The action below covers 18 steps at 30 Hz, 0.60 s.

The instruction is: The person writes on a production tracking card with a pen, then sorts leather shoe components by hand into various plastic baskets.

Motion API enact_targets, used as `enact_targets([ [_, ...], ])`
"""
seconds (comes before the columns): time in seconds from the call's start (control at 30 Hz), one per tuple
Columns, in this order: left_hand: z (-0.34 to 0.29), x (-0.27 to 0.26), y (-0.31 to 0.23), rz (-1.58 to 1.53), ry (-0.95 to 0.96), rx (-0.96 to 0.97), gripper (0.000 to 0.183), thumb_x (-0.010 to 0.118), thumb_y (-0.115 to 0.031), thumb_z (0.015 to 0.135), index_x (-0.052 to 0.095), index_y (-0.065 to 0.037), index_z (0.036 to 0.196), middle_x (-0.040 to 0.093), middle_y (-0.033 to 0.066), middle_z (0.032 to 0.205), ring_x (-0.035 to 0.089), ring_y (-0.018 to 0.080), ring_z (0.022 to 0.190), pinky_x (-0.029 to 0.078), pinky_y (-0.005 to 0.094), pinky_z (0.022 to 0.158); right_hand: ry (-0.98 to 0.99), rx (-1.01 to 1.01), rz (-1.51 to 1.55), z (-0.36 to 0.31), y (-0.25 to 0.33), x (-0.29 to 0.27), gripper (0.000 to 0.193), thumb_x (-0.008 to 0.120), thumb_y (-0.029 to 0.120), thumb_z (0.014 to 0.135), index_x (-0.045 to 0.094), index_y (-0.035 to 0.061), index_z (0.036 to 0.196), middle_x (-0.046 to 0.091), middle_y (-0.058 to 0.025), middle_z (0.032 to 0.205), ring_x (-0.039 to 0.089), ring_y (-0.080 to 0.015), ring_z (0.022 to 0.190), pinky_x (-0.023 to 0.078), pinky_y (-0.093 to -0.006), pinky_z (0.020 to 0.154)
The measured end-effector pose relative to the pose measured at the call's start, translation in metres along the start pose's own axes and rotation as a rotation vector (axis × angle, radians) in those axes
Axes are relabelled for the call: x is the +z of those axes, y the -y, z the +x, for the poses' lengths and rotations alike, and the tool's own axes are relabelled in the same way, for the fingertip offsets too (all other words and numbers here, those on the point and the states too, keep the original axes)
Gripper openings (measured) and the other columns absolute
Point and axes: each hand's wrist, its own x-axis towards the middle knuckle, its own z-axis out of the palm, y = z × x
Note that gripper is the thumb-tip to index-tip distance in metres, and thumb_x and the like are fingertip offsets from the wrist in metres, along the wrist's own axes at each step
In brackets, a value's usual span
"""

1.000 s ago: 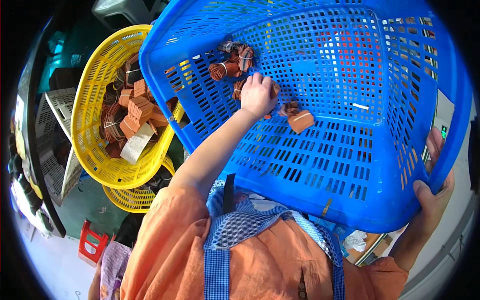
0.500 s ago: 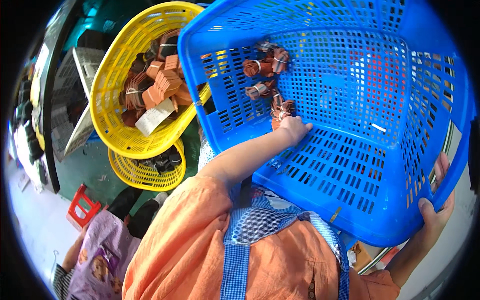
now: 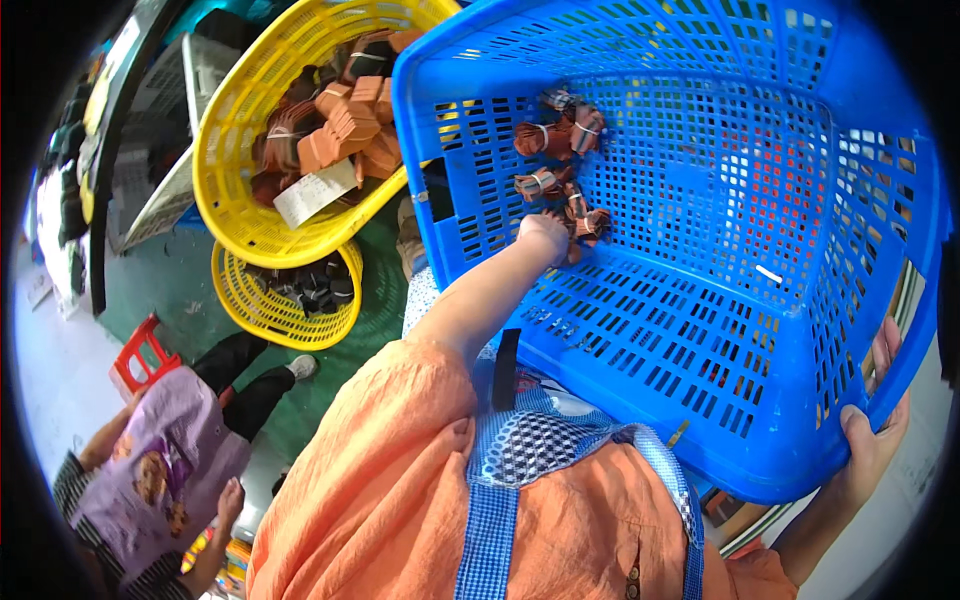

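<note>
A large blue plastic basket [image 3: 690, 400] tilts in front of me. My right hand [image 3: 872, 445] is closed round its right rim, thumb on the near side. Inside, against the left wall, sit several tied bundles of brown and orange pieces [image 3: 558, 136], bound with pale bands. My left hand [image 3: 543, 238] reaches down into the basket beside the lowest bundle [image 3: 590, 226], seemingly touching it. The fingers of that hand are turned away and hidden, so their grip does not show.
Left of the blue basket stands a yellow basket [image 3: 225, 215] holding similar brown bundles and a paper slip [image 3: 313, 195]. Below it, a smaller yellow basket [image 3: 290, 338] contains dark pieces. Another person [image 3: 170, 450] in a purple apron is at lower left, near a red stool [image 3: 143, 355].
My left hand has shifted left, and the lowest bundle now shows on its right side. My right hand keeps its hold. The view has shifted, showing more of the other person.
</note>
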Motion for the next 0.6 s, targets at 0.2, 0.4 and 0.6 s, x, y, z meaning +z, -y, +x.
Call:
enact_targets([
  [0.2,0.003,0.03,-0.027,0.118,-0.018,0.089,0.028,0.049,-0.027,0.078,0.064,-0.02,0.1,0.06,-0.0005,0.104,0.057,0.0145,0.095,0.047,0.0278,0.068,-0.002,0.007,0.06,-0.015,-0.003,-0.004,0.077,0.057,0.02,0.061,0.027,-0.0103,0.126,0.036,-0.0217,0.126,0.036,-0.0275,0.119,0.027,-0.0376,0.101],
  [0.4,0.075,0.105,-0.037,0.17,-0.378,0.2,0.028,0.047,-0.028,0.079,0.066,-0.013,0.094,0.062,0.007,0.1,0.057,0.0223,0.094,0.045,0.0342,0.071,0.079,-0.004,-0.011,-0.006,-0.032,-0.019,0.078,0.058,0.02,0.061,0.027,-0.0097,0.126,0.037,-0.0214,0.125,0.037,-0.0277,0.117,0.029,-0.0377,0.099],
  [0.6,-0.006,0.02,-0.03,-0.124,-0.394,0.13,0.026,0.051,-0.031,0.076,0.064,-0.014,0.09,0.063,0.0075,0.086,0.06,0.0221,0.083,0.046,0.0359,0.069,0.057,0.029,0.05,-0.003,-0.031,-0.033,0.076,0.06,0.019,0.06,0.03,-0.0077,0.125,0.039,-0.0197,0.125,0.041,-0.0264,0.114,0.032,-0.0358,0.096],
])
